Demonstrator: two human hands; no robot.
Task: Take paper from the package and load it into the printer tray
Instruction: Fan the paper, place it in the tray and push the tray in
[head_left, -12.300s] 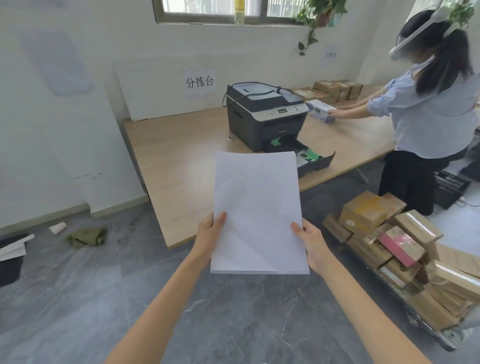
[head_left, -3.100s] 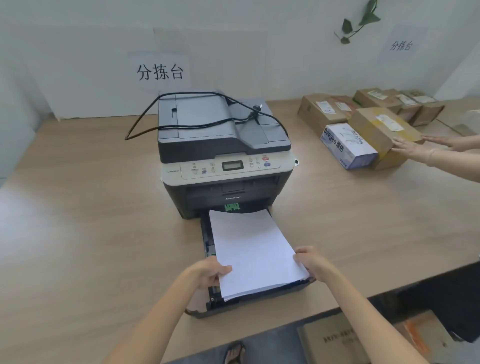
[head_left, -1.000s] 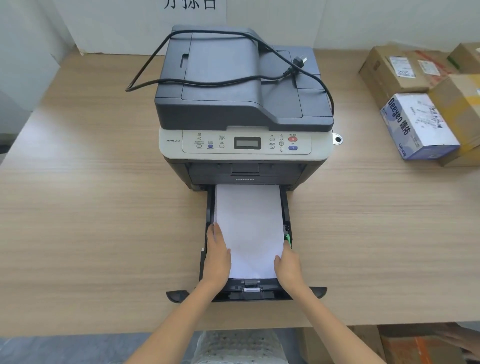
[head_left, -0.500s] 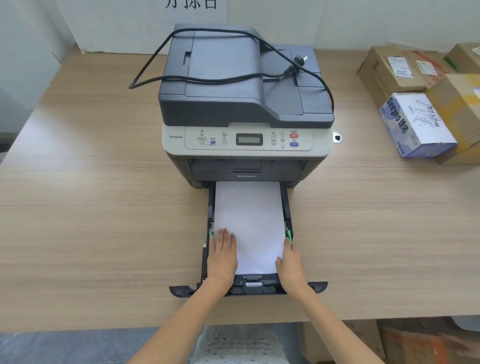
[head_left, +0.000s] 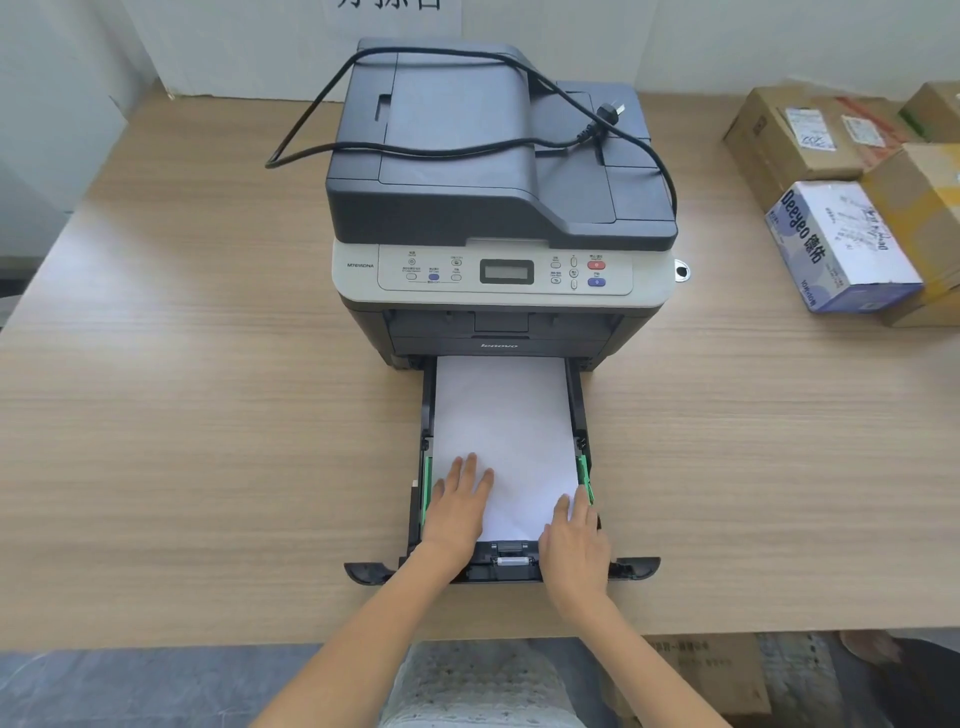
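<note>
A grey and black printer stands on the wooden table, its black paper tray pulled out toward me. A stack of white paper lies flat in the tray between the green side guides. My left hand rests flat on the paper's near left part, fingers spread. My right hand lies flat at the paper's near right corner, next to the right guide. Neither hand grips anything.
A black power cord with its plug lies loose on top of the printer. At the right of the table sit a white and blue box and several cardboard boxes. More cartons stand on the floor under the table edge.
Earlier I carried the paper to the printer and laid it over the tray. Over the last second the paper has settled in the tray and both hands have flattened on its near end.
</note>
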